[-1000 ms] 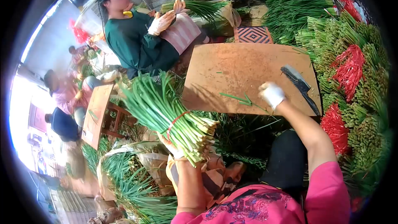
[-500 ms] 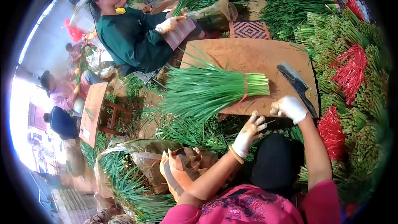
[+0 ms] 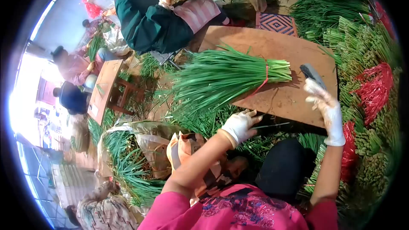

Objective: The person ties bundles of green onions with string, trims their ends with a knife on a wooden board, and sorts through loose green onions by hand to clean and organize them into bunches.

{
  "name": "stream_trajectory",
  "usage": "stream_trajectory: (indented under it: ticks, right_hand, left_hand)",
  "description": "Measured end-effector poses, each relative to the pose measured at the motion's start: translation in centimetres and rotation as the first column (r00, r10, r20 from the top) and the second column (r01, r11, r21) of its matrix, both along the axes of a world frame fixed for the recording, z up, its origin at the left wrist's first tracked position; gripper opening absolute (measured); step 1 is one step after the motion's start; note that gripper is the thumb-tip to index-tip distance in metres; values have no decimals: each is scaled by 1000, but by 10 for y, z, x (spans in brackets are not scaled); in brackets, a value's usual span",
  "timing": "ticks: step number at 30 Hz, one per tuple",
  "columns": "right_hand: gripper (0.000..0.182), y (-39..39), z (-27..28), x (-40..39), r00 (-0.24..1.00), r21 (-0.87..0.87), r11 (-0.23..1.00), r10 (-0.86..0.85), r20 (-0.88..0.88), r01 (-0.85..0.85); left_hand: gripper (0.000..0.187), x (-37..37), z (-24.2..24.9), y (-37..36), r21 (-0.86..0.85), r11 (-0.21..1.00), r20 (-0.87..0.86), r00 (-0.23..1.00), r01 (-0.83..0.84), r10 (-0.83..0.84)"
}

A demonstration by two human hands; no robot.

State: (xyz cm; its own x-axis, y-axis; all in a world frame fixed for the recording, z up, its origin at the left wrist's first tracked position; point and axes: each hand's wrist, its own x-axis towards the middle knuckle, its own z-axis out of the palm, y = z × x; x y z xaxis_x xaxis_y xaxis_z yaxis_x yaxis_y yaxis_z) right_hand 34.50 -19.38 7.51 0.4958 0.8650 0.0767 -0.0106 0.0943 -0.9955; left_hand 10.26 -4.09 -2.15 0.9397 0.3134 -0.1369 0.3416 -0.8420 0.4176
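My right hand (image 3: 326, 108), in a whitish glove, is closed round the handle of a cleaver (image 3: 314, 76) at the board's right side; the dark blade shows beyond my fingers and the handle is hidden under them. My left hand (image 3: 241, 127), also gloved, is beside the board's near edge with its fingers stretched out and parted. A thin pale strip (image 3: 275, 125) shows just past its fingertips. On the wooden board (image 3: 277, 106) lies a bundle of garlic chives (image 3: 230, 70), tied with a red band (image 3: 267, 72), pale cut ends to the right.
A person in a dark green top (image 3: 149, 25) sits across, holding greens. Stacked bundles (image 3: 353, 55) with red ties (image 3: 375, 87) crowd the right. A sack of greens (image 3: 128, 157) stands at lower left. Loose leaves cover the ground, and a small wooden table (image 3: 102, 87) stands farther left.
My right hand has moved onto the cleaver's handle, and the cleaver has shifted a little towards me. My left hand has drawn left. The camera view has shifted.
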Motion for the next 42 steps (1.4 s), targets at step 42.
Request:
stream_trajectory:
  ticks: [42]
  right_hand:
    - [62, -49, -138, 78, 564, -432, 583, -56, 824, 688]
  left_hand:
    - [19, -17, 140, 127, 314, 827, 375, 861, -466, 343]
